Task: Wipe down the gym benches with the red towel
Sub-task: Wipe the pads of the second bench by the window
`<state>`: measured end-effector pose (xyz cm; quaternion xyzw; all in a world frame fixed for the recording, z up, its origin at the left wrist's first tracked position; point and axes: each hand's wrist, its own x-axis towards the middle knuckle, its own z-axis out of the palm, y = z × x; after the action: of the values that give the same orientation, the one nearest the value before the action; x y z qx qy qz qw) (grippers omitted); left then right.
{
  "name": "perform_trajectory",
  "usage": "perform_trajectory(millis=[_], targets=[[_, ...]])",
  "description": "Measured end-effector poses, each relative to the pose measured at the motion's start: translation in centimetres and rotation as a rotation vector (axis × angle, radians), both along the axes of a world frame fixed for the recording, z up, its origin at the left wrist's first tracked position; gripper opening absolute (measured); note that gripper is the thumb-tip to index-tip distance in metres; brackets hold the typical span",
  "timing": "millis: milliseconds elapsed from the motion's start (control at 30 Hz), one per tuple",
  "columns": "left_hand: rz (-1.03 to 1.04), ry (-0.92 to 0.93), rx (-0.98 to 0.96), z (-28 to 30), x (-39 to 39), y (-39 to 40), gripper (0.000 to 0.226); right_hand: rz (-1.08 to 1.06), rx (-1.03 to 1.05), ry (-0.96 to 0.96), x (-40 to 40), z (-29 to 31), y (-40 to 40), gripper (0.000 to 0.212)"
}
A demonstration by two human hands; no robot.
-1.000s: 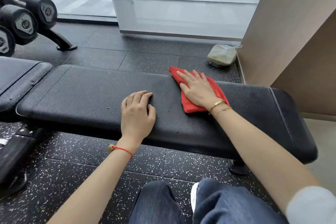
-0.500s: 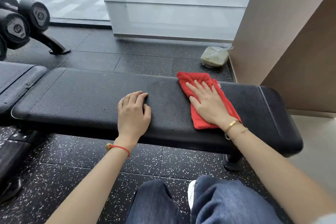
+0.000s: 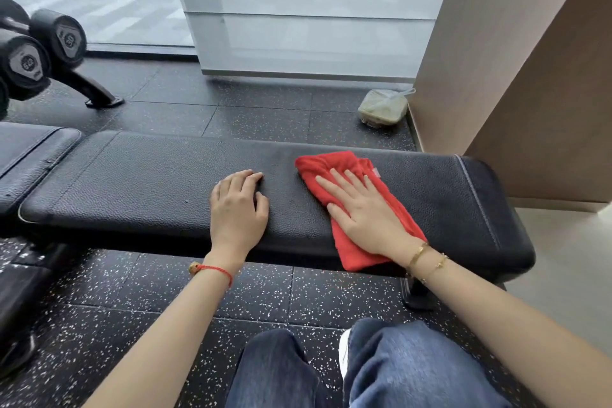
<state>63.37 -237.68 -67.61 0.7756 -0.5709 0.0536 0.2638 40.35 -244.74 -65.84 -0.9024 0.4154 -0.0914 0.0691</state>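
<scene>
On the right half of the long black padded leather bench [image 3: 139, 182], my right hand [image 3: 366, 217] presses flat, fingers spread, on the folded red towel [image 3: 326, 172]. My left hand [image 3: 238, 207] rests beside it, fingers curled against the bare padding.

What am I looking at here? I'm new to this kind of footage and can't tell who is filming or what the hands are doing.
There is no machine: a person wears a camera on the head, so this one view looks forward and down over their own arms. In front lies a black padded gym bench. The right hand lies flat, fingers straight, pressing a red towel onto the bench to wipe it. The left hand rests on the pad with curled fingers and holds nothing. Dumbbells sit on a rack at the far left, and a bagged container lies on the floor by the wall.
</scene>
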Motion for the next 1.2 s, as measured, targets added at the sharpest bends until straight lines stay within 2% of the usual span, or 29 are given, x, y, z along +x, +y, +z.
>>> perform_trajectory(millis=[100, 200, 400, 600, 733, 900, 1033, 1200], targets=[[0.01, -0.003, 0.005, -0.1, 0.0, 0.0, 0.04, -0.251, 0.033, 0.007, 1.6, 0.4, -2.3, 0.054], [0.021, 0.007, -0.001, -0.1, -0.2, -0.1, 0.038, -0.322, 0.025, -0.022, 5.2, 0.1, -1.6, 0.055], [0.017, 0.021, -0.006, -0.2, -0.2, -0.1, 0.039, -0.217, -0.005, -0.068, 9.0, -0.3, 2.3, 0.056], [-0.008, 0.004, -0.017, -0.1, 0.2, 0.0, 0.039, 0.006, -0.079, -0.042, 4.0, -0.5, 2.9, 0.054], [-0.01, 0.006, -0.011, 0.0, 0.1, 0.1, 0.041, -0.095, -0.029, -0.03, 1.9, -0.4, -0.4, 0.054], [-0.001, -0.004, 0.005, 0.0, 0.0, 0.1, 0.039, -0.186, 0.037, 0.016, 4.3, 0.1, -2.9, 0.056], [0.0, 0.002, 0.001, 0.0, 0.0, 0.1, 0.039, -0.008, 0.005, 0.038, 5.8, 0.2, -1.5, 0.056], [-0.009, 0.001, 0.007, 0.1, 0.2, 0.1, 0.039, 0.104, -0.077, 0.012, 2.1, -0.1, 0.4, 0.054]])
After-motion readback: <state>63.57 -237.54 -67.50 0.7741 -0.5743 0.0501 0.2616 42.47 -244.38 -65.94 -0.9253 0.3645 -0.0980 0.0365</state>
